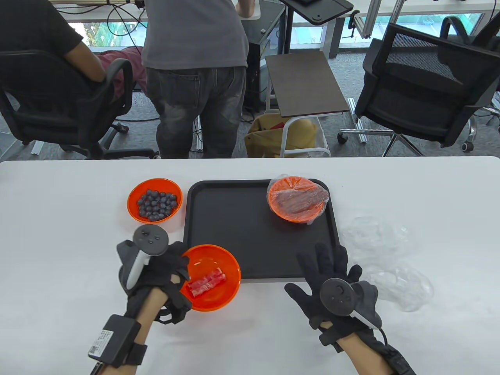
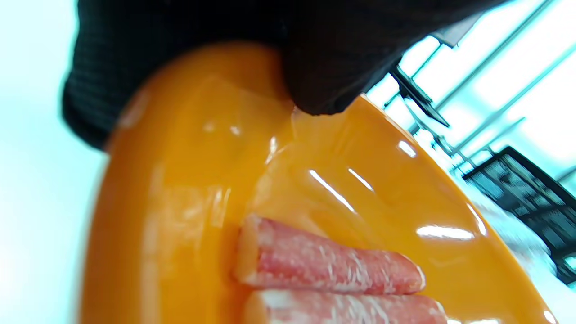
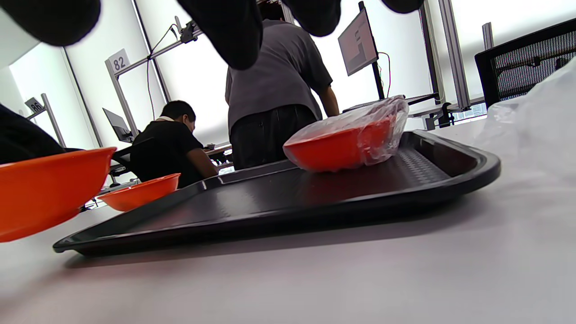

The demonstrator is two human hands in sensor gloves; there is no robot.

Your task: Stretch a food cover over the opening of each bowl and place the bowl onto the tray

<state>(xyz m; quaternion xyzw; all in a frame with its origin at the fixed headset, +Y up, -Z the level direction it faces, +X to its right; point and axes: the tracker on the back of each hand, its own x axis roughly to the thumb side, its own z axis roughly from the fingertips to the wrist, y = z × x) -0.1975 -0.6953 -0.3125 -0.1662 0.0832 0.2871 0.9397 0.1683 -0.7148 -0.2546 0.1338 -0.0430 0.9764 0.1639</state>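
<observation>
My left hand (image 1: 177,269) grips the left rim of an uncovered orange bowl (image 1: 218,269) that holds pink meat rolls (image 1: 207,282); up close the thumb lies over the bowl rim (image 2: 189,148). A black tray (image 1: 234,230) carries a covered orange bowl (image 1: 297,198) in its far right corner, also seen on the tray (image 3: 279,198) as a wrapped bowl (image 3: 346,144). An uncovered bowl of blueberries (image 1: 155,200) stands left of the tray. My right hand (image 1: 326,269) hovers spread and empty over the tray's near right edge. Clear food covers (image 1: 384,254) lie right of the tray.
Across the table a person stands and another sits in an office chair (image 1: 58,105). A small side table (image 1: 302,84) and a second black chair (image 1: 425,86) stand beyond the far edge.
</observation>
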